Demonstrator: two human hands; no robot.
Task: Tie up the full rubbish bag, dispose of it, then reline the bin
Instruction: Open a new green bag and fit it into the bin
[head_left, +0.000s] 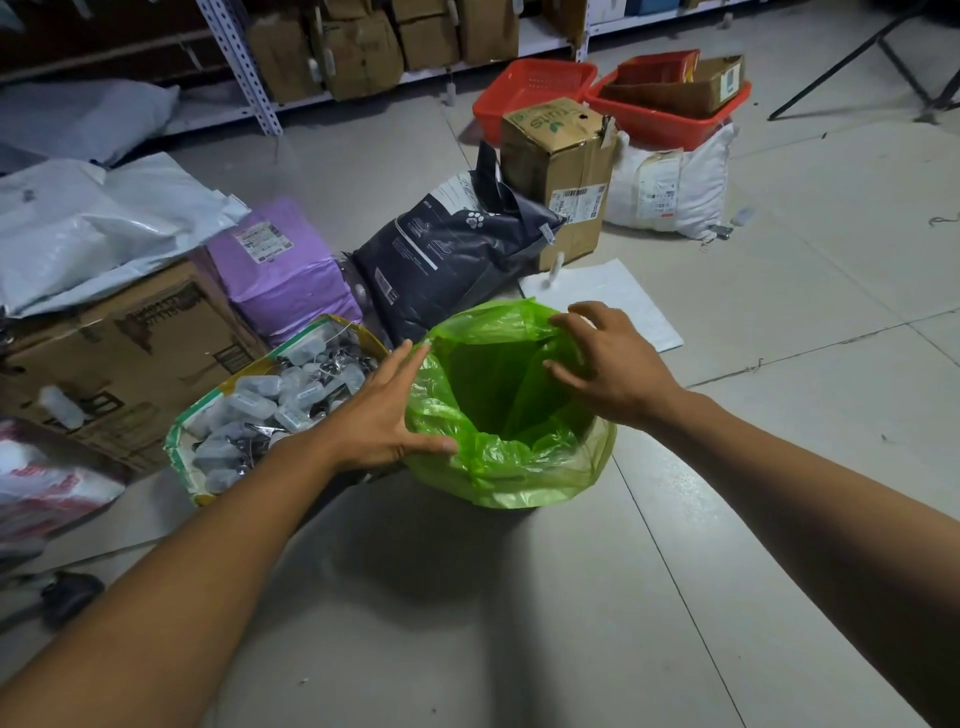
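The green bag (498, 415) sits low of frame centre on the floor (519, 623), upright, mouth gaping upward, folded over the bin's rim. The left hand (384, 415) presses flat against its left side, fingers straight. The right hand (608, 364) pinches the far edge.

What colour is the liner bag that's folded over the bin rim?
Translucent bright green bin liner, seen clearly in the head view, the only view.

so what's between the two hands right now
In the head view, the open mouth of the green bin liner lies between the left hand and the right hand; both hands touch its rim.
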